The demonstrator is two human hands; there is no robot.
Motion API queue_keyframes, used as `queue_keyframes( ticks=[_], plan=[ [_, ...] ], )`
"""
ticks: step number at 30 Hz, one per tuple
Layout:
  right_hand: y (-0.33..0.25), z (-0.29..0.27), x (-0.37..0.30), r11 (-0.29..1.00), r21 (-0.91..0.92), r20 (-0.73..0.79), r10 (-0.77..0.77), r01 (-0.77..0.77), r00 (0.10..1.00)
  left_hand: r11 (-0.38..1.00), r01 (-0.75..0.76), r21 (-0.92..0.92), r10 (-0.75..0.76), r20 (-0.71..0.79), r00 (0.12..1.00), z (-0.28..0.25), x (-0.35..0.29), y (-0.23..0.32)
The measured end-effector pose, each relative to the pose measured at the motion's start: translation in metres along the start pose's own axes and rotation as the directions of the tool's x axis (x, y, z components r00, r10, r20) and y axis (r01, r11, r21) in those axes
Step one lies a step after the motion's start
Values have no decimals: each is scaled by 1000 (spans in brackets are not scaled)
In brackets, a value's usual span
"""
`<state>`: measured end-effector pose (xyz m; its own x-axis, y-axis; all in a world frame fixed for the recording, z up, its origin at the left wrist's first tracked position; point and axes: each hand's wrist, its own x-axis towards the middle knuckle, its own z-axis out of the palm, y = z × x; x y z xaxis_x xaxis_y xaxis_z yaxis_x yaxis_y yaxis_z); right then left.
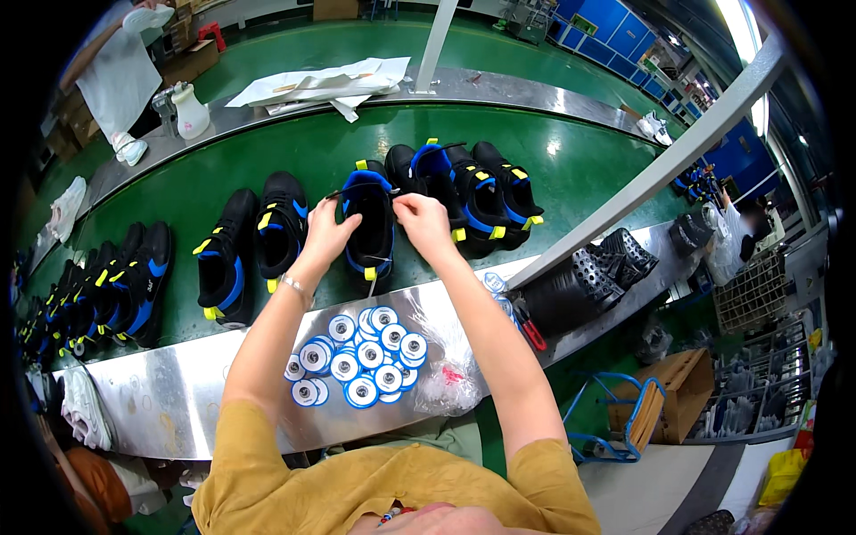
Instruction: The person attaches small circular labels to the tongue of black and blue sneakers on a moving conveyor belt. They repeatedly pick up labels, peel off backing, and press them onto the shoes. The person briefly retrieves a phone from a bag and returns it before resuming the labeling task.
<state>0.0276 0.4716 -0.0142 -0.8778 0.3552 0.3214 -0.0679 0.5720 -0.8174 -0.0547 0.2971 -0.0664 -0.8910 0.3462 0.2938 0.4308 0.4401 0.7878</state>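
Observation:
A black sports shoe [360, 234] with blue lining and yellow tabs stands on the green belt in front of me, heel toward me. My left hand [330, 234] is at its left side, fingers curled at a black shoelace and thumb lying over the collar. On the other side my right hand [425, 225] pinches the lace near the tongue, fingertips together. The exact grip of the left fingertips is partly hidden. Close to the right hand are several more black shoes [479, 198]. To the left stands another black pair [234, 254].
Round white-and-blue tags [369, 355] lie piled on the metal ledge [169, 392] beside crumpled clear plastic [448, 388]. Red-handled pliers [532, 332] lie farther right. A grey post [642, 169] slants across the right. More shoes [134, 285] line the left; a person [116, 76] stands across the belt.

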Motion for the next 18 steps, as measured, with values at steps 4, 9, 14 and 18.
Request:
queue_keyframes(
  ticks=[4, 9, 14, 18],
  plan=[
    [-4, 29, 23, 887, -462, -20, -13, 2, 1000, 759, 90, -645, -43, 88, 995, 8, 38, 29],
    [-5, 37, 31, 895, -441, -56, 41, -62, 998, 880, -2, -476, 163, 297, 941, -8, 77, 14],
    [29, 41, 27, 963, 90, -183, 267, -255, 946, 865, 149, -479, 83, 430, 899, -22, 73, 8],
    [56, 52, 26, 876, 338, -98, 395, -343, 913, 930, -86, -358, 235, 398, 887, -21, 63, 15]
  ],
)
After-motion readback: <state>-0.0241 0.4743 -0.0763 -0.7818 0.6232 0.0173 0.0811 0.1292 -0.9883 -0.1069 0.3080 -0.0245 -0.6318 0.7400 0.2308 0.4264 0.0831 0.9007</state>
